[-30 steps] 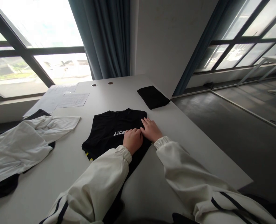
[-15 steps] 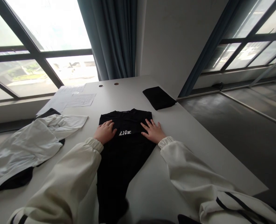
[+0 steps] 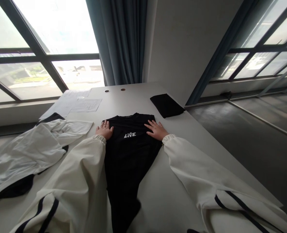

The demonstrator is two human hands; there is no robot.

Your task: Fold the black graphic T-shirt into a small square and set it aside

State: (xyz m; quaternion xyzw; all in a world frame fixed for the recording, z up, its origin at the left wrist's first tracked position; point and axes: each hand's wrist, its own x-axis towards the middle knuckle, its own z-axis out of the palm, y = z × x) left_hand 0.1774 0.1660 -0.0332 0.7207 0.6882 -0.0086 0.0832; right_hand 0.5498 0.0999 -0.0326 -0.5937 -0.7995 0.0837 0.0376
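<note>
A black T-shirt lies spread on the white table, its neckline at the far end and white lettering on its chest. It narrows toward me, and its lower end runs to the bottom edge of the view. My left hand rests flat on the shirt's left shoulder edge, fingers stretched forward. Opposite it, my right hand lies on the right shoulder edge with its fingers spread. Neither hand grips the cloth.
A folded black garment sits near the table's right edge. To the left lie a rumpled white garment with black parts and sheets of paper. The white table has two round holes toward the back, near a curtain.
My left hand has slid outward to the shirt's left edge. My right hand stays near the right shoulder. The view has shifted slightly, and the lettering looks flatter.
</note>
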